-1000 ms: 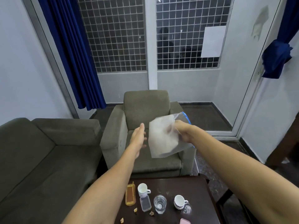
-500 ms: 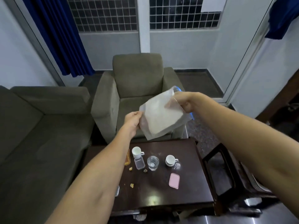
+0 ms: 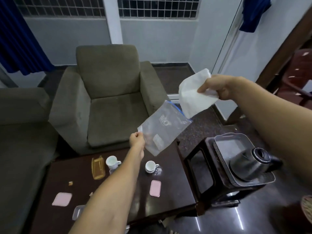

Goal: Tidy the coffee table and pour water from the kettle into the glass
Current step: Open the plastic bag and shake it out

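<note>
The coffee table is dark, glossy wood. It stands low in front of an olive armchair, with a sofa of the same cloth along its left side. Seen from the head camera, its top is cluttered. A white cup stands near the far edge, just beside an amber plastic container. A second white cup on a saucer stands further right. There is one pink lid toward the right side and another pink lid near the front left. A small clear container sits at the near edge, and a brown crumb lies on the bare wood.

The kettle is not on this table. It has a rounded dark metal body, dull and a bit smeared, with a black handle pointing right. It sits in a grey plastic tray on a small dark side table just to the right of the coffee table.

Both arms are stretched out above the far end of the table. The left hand pinches one corner of a clear zip bag between thumb and fingers. The bag hangs flat in the air, with pale print on it and a blue seal strip along its upper right edge. The right hand, higher and further right, has its fingers curled round a white cloth. The lower tip of the cloth meets the blue-edged mouth of the bag, though I cannot tell whether it is inside the bag or only in front of it.
</note>
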The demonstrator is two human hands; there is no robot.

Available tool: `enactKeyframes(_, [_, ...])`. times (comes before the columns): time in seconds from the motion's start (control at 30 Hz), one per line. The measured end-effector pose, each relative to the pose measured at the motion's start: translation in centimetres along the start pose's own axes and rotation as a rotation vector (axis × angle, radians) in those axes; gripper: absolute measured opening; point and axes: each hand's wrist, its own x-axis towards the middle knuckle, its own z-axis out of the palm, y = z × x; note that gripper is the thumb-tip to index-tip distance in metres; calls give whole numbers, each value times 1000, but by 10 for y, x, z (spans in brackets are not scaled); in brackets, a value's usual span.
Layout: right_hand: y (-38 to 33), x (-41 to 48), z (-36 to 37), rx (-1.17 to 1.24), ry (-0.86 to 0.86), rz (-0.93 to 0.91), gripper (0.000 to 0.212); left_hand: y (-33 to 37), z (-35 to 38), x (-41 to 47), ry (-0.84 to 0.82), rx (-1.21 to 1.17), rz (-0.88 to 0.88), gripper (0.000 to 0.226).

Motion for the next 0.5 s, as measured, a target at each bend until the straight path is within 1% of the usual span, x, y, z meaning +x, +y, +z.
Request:
enactKeyframes(0.07, [16, 12, -24, 98, 79, -14, 33, -17, 25, 9, 38, -25, -32, 21])
enactKeyframes(0.17, [45, 31, -49, 220, 174, -14, 33, -46, 57, 23, 132, -105, -119, 23])
enactKeyframes(0.23, [68, 47, -56, 251, 196, 8, 21, -70, 77, 30, 186, -184, -205, 28])
enactKeyframes(0.27, [80, 56, -57, 262, 197, 21, 19, -84, 87, 34, 201, -231, -247, 27])
enactKeyframes(0.4, [133, 94, -48, 285, 162, 64, 35, -134, 113, 46, 137, -370, -374, 11])
enactKeyframes(0.47, [158, 109, -39, 296, 137, 92, 35, -158, 118, 54, 103, -392, -415, 27])
enactKeyframes(0.5, [171, 116, -33, 301, 127, 107, 34, -169, 120, 59, 89, -411, -440, 29])
